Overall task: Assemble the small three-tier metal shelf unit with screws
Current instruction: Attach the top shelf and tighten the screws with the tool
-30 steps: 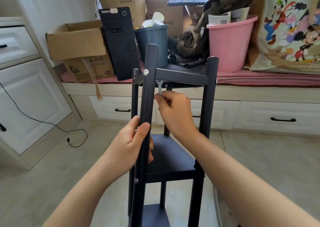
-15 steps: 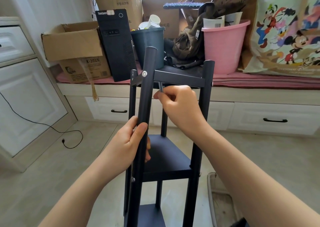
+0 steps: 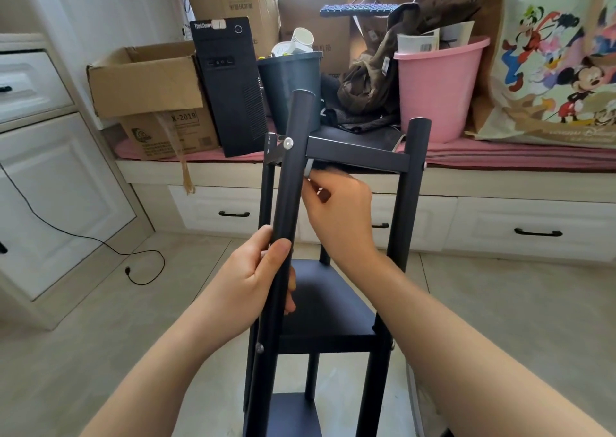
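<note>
**Tightening a screw at the top shelf**

Standing in the middle of the frame, the black shelf unit (image 3: 326,306) was seen almost built. All three shelves were already fixed between the legs. The near leg (image 3: 293,176) was gripped by the left hand (image 3: 253,279), with fingers and thumb wrapped round it. A small silver wrench (image 3: 308,172) was pinched by the right hand (image 3: 340,209), just under the top shelf (image 3: 356,151). A silver screw (image 3: 288,143) was seen on the near leg at the top shelf. Another screw head was seen lower down, at the middle shelf. Whether the top screw was fully tight could not be told. Only a little tightening was judged to be left.
</note>
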`<state>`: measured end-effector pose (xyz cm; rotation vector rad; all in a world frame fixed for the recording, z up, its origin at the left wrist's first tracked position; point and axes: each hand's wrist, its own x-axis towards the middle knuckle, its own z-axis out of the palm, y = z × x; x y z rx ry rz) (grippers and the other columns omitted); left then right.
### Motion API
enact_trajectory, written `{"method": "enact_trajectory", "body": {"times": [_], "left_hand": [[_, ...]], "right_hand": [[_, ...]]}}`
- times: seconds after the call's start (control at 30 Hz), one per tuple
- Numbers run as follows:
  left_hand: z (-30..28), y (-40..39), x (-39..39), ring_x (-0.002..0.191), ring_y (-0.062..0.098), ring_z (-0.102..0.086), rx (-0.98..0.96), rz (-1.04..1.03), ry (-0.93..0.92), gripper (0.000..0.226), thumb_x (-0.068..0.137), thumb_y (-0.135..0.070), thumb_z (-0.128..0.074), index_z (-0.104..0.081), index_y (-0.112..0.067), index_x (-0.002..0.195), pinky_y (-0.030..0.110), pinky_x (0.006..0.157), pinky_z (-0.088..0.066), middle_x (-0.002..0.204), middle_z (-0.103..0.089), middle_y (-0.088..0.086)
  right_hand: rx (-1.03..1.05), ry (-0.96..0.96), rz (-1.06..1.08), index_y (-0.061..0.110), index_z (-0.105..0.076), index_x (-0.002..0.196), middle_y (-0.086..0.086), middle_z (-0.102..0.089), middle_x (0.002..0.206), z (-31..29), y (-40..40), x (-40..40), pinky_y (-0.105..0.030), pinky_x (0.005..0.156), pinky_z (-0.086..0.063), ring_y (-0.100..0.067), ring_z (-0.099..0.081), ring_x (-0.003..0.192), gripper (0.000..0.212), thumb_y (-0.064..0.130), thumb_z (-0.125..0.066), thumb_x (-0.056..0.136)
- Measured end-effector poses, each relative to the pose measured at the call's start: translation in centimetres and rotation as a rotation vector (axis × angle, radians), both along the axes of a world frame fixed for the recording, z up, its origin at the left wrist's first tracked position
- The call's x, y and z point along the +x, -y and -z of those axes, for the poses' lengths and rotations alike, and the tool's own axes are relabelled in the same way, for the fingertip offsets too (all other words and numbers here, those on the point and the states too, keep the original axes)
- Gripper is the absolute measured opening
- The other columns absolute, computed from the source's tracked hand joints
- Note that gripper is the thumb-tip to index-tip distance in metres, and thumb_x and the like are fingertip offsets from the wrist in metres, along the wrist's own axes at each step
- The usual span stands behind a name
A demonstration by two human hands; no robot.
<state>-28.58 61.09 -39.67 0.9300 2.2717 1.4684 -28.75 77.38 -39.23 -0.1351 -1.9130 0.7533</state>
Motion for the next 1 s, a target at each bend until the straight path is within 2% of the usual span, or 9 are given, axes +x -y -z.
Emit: {"method": "enact_trajectory", "body": {"times": [0.07, 0.17, 0.27, 0.5, 0.63, 0.73, 0.83, 0.93, 1.0], "left_hand": [[0.0, 0.1, -0.1, 0.06, 0.032, -0.069, 0.0, 0.006, 0.0, 0.032, 0.105, -0.034, -0.037, -0.049, -0.005, 0.102, 0.032, 0.055, -0.059, 0.07, -0.067, 0.006], [0.0, 0.2, -0.2, 0.061, 0.034, -0.068, 0.004, 0.014, 0.005, 0.032, 0.105, -0.033, -0.037, -0.048, -0.003, 0.104, 0.035, 0.056, -0.058, 0.069, -0.065, 0.003], [-0.1, 0.4, -0.2, 0.062, 0.036, -0.068, 0.011, 0.016, 0.01, 0.033, 0.105, -0.032, -0.037, -0.048, -0.001, 0.106, 0.033, 0.055, -0.058, 0.069, -0.065, 0.002], [-0.2, 0.5, -0.4, 0.062, 0.036, -0.067, 0.026, 0.024, 0.008, 0.035, 0.103, -0.033, -0.037, -0.048, 0.0, 0.107, 0.032, 0.056, -0.058, 0.07, -0.064, 0.005], [0.0, 0.4, -0.8, 0.061, 0.038, -0.065, 0.037, -0.015, 0.003, 0.033, 0.106, -0.03, -0.036, -0.047, 0.0, 0.103, 0.028, 0.054, -0.056, 0.068, -0.063, 0.005], [-0.1, 0.4, -1.0, 0.058, 0.031, -0.066, 0.033, -0.028, 0.005, 0.034, 0.106, -0.032, -0.035, -0.048, -0.001, 0.102, 0.031, 0.055, -0.058, 0.068, -0.064, 0.001], [-0.1, 0.5, -1.1, 0.06, 0.035, -0.066, 0.03, -0.039, 0.016, 0.034, 0.107, -0.032, -0.035, -0.048, -0.001, 0.1, 0.036, 0.057, -0.058, 0.066, -0.064, 0.003], [-0.2, 0.6, -1.2, 0.063, 0.037, -0.067, 0.024, -0.033, 0.027, 0.034, 0.106, -0.034, -0.036, -0.049, -0.003, 0.099, 0.034, 0.058, -0.059, 0.067, -0.065, 0.004], [-0.2, 0.6, -1.0, 0.063, 0.034, -0.068, 0.019, -0.013, 0.045, 0.032, 0.105, -0.036, -0.036, -0.05, -0.008, 0.1, 0.031, 0.058, -0.059, 0.069, -0.066, 0.003]], "right_hand": [[-0.018, -0.042, 0.02, 0.005, -0.065, 0.065, 0.004, -0.049, 0.062, 0.4, 0.2, -0.6, -0.01, 0.055, -0.029, -0.011, -0.039, 0.056, 0.024, 0.011, -0.067, 0.089], [-0.048, -0.102, 0.033, 0.003, -0.064, 0.065, -0.006, -0.059, 0.065, 0.8, 0.5, -1.5, -0.022, 0.055, -0.031, -0.015, -0.042, 0.056, 0.023, 0.008, -0.067, 0.087], [-0.059, -0.139, 0.081, 0.006, -0.065, 0.065, -0.006, -0.062, 0.067, 0.9, 0.8, -2.1, -0.02, 0.06, -0.028, -0.009, -0.041, 0.062, 0.021, 0.007, -0.068, 0.086], [-0.089, -0.164, 0.053, 0.006, -0.07, 0.072, -0.005, -0.067, 0.073, 0.9, 1.4, -2.5, -0.019, 0.067, -0.035, -0.014, -0.052, 0.07, 0.016, 0.008, -0.067, 0.087], [-0.119, -0.023, -0.029, 0.006, -0.068, 0.075, 0.007, -0.053, 0.066, 0.6, 1.3, -1.3, -0.021, 0.063, -0.033, -0.01, -0.045, 0.066, 0.021, 0.013, -0.061, 0.094], [-0.182, 0.178, -0.122, 0.007, -0.072, 0.082, 0.002, -0.058, 0.062, 0.0, 0.8, 0.2, -0.033, 0.06, -0.043, -0.02, -0.053, 0.063, 0.023, 0.018, -0.058, 0.097], [-0.294, 0.325, -0.217, 0.014, -0.075, 0.083, 0.007, -0.061, 0.06, -0.8, 0.2, 2.3, -0.028, 0.06, -0.049, -0.014, -0.059, 0.063, 0.021, 0.017, -0.058, 0.095], [-0.221, 0.333, -0.142, 0.015, -0.073, 0.077, 0.009, -0.06, 0.06, -1.5, -0.8, 4.5, -0.025, 0.056, -0.044, -0.011, -0.057, 0.061, 0.022, 0.015, -0.058, 0.093], [-0.186, 0.293, -0.102, 0.01, -0.073, 0.077, 0.003, -0.063, 0.064, -1.7, -1.6, 5.6, -0.031, 0.062, -0.046, -0.014, -0.058, 0.066, 0.021, 0.013, -0.059, 0.093]]}}
